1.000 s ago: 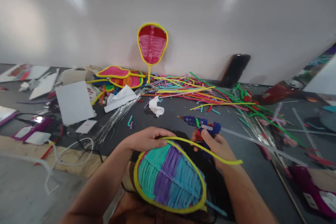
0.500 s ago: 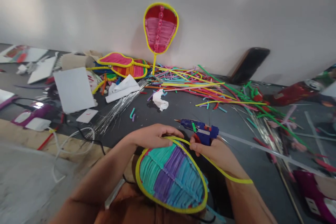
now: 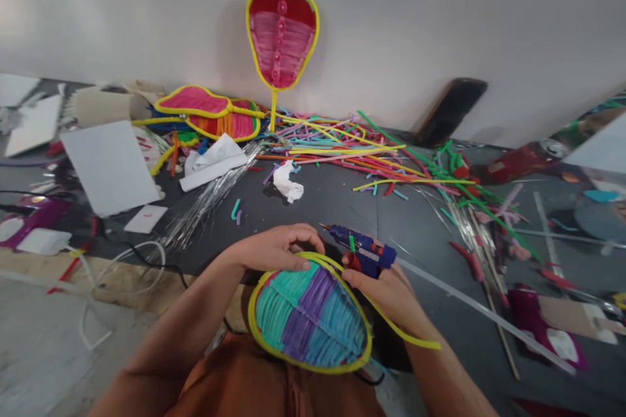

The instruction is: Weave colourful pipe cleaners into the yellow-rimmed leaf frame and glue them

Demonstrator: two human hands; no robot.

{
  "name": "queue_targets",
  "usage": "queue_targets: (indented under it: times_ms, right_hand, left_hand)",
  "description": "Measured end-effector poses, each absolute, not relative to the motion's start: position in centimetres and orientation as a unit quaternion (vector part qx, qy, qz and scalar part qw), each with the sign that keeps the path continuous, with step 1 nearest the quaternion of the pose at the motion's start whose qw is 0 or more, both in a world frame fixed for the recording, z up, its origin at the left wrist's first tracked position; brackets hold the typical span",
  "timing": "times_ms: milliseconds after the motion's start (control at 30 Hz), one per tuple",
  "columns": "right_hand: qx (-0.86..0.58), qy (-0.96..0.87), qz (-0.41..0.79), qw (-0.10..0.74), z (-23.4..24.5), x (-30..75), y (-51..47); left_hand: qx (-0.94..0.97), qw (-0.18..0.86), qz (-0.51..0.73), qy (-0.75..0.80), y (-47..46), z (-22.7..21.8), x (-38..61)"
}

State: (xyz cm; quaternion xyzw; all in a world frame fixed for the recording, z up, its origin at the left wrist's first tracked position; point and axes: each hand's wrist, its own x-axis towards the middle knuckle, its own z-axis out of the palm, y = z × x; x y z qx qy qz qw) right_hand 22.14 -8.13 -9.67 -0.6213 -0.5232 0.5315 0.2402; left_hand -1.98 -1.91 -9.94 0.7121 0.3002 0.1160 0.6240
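Note:
Against my body lies an oval fan-shaped panel (image 3: 306, 316) of green, purple and blue pipe cleaners with a yellow rim. My left hand (image 3: 281, 249) is closed on its far edge, thumb on top and fingers partly hidden behind. My right hand (image 3: 384, 287) holds a blue hot glue gun (image 3: 364, 249), its nozzle pointing left above the panel. The thumb and a finger of that hand also pinch a yellow pipe cleaner (image 3: 403, 333) by the rim; its loose end trails over my right wrist. A clear glue stick (image 3: 469, 300) extends from the gun's back.
Behind lies a heap of colourful pipe cleaners (image 3: 337, 143). A finished pink fan (image 3: 282, 39) stands against the wall. Around are crumpled tissue (image 3: 287, 182), white card (image 3: 110, 166), silver strands (image 3: 210, 192), a phone (image 3: 452, 111), a red can (image 3: 525, 159) and a white cable (image 3: 147, 283).
The view has shifted slightly. The left hand's fingers look a little more raised off the rim. Both hands keep hold of the same things beside the rim.

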Motion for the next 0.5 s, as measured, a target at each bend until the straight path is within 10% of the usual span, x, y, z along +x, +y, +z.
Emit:
queue_targets:
  times_ms: [500]
  right_hand:
    - [-0.610, -0.462, 0.518, 0.382, -10.6, 29.0, -10.2]
  left_hand:
    - [0.789, 0.467, 0.126, 0.378, -3.5, -10.3, -0.9]
